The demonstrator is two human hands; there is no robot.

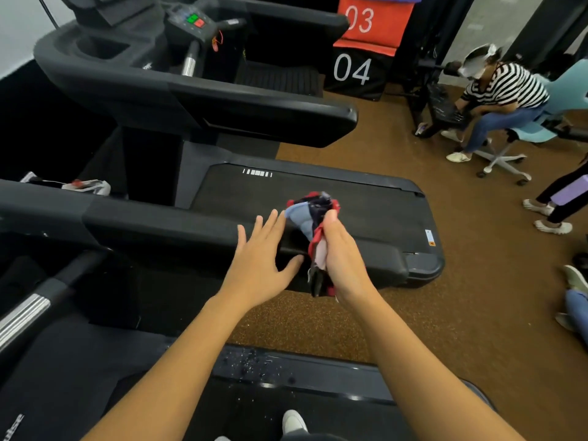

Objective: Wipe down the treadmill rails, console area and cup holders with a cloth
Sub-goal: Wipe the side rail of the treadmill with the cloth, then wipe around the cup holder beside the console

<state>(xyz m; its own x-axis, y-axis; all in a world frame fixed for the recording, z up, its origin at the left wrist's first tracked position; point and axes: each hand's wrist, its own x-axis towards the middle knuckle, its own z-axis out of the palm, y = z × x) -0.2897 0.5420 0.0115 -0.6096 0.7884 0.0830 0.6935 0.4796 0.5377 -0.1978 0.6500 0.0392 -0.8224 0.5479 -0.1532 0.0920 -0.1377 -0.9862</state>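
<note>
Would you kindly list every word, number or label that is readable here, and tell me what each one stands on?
"03": white numerals on the orange-red panel.
"04": white numerals on the black panel below it.
"ulse": white letters, cut off by the picture's edge, on the near treadmill, bottom left.
Sticker on the deck corner of the next treadmill: too small to read.
Console buttons, green and red: no legible text.

Gym, rows of treadmills [318, 205], rubber floor [413, 313], numbered banners [353, 70]
</note>
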